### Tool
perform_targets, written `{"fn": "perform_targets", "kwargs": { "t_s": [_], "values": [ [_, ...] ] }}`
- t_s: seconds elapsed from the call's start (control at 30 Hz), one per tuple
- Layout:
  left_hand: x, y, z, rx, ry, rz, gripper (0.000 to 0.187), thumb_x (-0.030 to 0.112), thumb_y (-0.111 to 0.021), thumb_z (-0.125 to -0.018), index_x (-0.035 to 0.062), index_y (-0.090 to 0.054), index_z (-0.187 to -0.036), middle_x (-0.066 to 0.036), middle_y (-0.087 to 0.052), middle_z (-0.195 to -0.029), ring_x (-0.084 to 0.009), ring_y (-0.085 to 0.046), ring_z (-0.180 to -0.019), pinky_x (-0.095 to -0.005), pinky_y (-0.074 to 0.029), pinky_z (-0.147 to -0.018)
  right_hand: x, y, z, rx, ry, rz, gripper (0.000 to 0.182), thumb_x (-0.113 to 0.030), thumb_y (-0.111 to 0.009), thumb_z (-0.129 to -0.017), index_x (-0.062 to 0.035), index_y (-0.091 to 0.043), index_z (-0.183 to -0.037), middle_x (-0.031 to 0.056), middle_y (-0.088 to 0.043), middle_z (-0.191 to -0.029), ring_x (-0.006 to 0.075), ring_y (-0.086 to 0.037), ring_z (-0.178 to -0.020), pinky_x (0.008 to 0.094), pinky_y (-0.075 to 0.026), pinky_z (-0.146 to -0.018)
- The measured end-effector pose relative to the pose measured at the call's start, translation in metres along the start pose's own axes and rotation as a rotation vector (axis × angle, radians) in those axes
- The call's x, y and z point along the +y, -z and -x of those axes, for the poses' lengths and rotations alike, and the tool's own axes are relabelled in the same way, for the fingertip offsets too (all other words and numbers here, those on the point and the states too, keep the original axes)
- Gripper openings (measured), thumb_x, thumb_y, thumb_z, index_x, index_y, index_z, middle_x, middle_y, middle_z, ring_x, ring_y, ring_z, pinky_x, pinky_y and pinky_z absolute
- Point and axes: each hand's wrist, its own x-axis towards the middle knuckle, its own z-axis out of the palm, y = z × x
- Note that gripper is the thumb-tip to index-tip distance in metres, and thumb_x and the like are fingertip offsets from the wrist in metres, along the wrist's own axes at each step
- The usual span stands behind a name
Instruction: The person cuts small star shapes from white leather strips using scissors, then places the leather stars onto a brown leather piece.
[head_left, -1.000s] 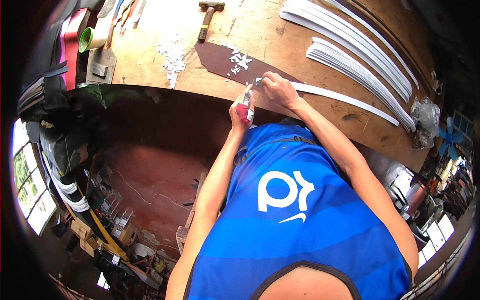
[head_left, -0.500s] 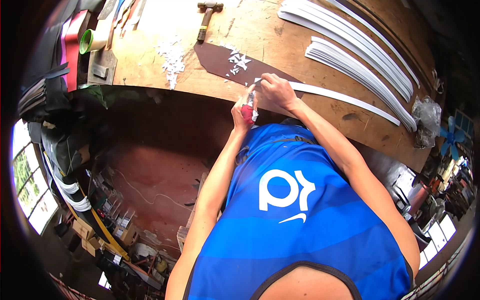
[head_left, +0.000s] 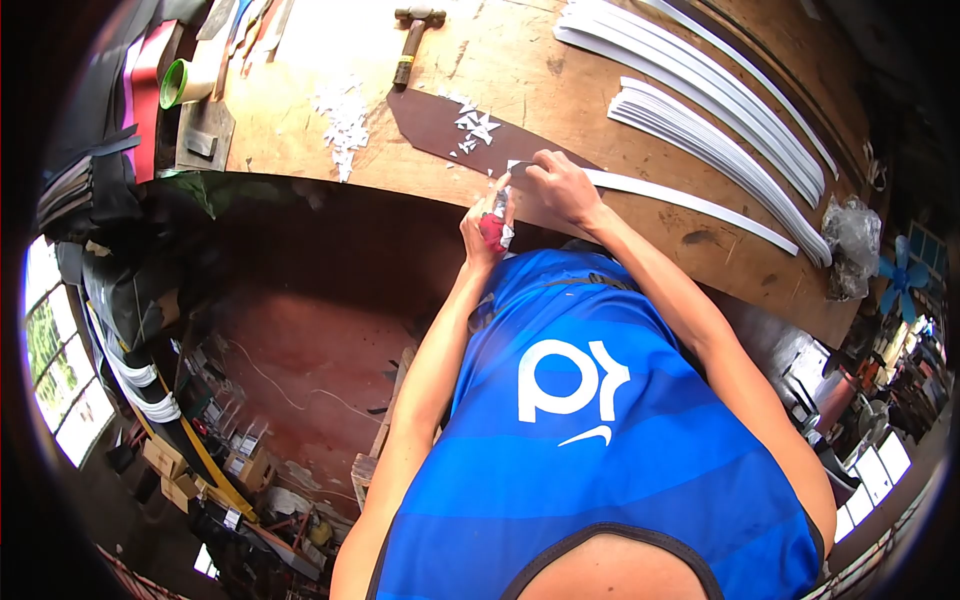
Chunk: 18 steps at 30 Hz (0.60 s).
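The left hand [head_left: 487, 232] was near the left end of a white strip [head_left: 690, 202], fingers narrowed; its hold couldn't be told. The right hand [head_left: 565, 190] curled over the strip, seemingly steadying it, its exact grip hidden. A brown sheet [head_left: 425, 122] beneath probably shielded the table [head_left: 270, 145]. Farther off, a hammer [head_left: 409, 52] lay out of the way.
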Motion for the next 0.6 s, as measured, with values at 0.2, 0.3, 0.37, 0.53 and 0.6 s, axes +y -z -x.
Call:
{"fn": "perform_targets", "kwargs": {
  "t_s": [0.2,0.3,0.37,0.53,0.6],
  "values": [
    [0.007,0.009,-0.003,-0.095,0.071,-0.062,0.03,0.016,-0.062,-0.098,0.0086,-0.066,-0.127,-0.02,-0.07,-0.092,-0.0238,-0.07,-0.077,-0.0328,-0.053,-0.072,0.007,0.004,0.002,-0.028,0.021,0.053,0.01,-0.006,-0.061,-0.08,-0.0047,-0.064,-0.09,0.0111,-0.058,-0.1,0.0273,-0.06,-0.093,0.0369,-0.054,-0.079],
    [0.0,0.005,-0.003,-0.025,-0.029,-0.019,0.04,0.014,-0.067,-0.091,0.0181,-0.064,-0.13,-0.019,-0.063,-0.076,-0.0358,-0.064,-0.068,-0.0416,-0.051,-0.063,0.004,0.006,0.003,-0.035,0.005,0.072,0.01,-0.006,-0.062,-0.08,-0.0053,-0.064,-0.09,0.0109,-0.058,-0.1,0.0272,-0.06,-0.092,0.0371,-0.054,-0.079],
    [-0.002,0.005,-0.002,-0.029,-0.029,-0.017,0.04,0.014,-0.067,-0.091,0.0182,-0.064,-0.131,-0.019,-0.063,-0.077,-0.0358,-0.065,-0.068,-0.0419,-0.051,-0.063,0.004,0.008,0.003,-0.057,-0.028,0.052,0.011,-0.006,-0.062,-0.079,-0.0056,-0.064,-0.09,0.0108,-0.058,-0.1,0.0271,-0.06,-0.092,0.0372,-0.055,-0.078],
    [-0.005,0.003,-0.004,-0.037,-0.036,-0.029,0.041,0.015,-0.068,-0.091,0.0186,-0.064,-0.131,-0.019,-0.064,-0.078,-0.0355,-0.066,-0.071,-0.0431,-0.052,-0.065,0.006,0.006,0.001,-0.113,-0.04,0.054,0.011,-0.007,-0.063,-0.08,-0.0058,-0.064,-0.09,0.0107,-0.057,-0.099,0.027,-0.06,-0.092,0.0372,-0.056,-0.076],
    [-0.003,0.005,-0.003,-0.076,0.019,-0.022,0.041,0.016,-0.068,-0.09,0.0188,-0.064,-0.131,-0.019,-0.065,-0.078,-0.0357,-0.066,-0.073,-0.044,-0.053,-0.066,0.005,0.006,0.002,-0.096,-0.028,0.07,0.011,-0.007,-0.063,-0.08,-0.0059,-0.064,-0.09,0.0107,-0.057,-0.1,0.0268,-0.06,-0.093,0.0371,-0.056,-0.076]
  ]
}}
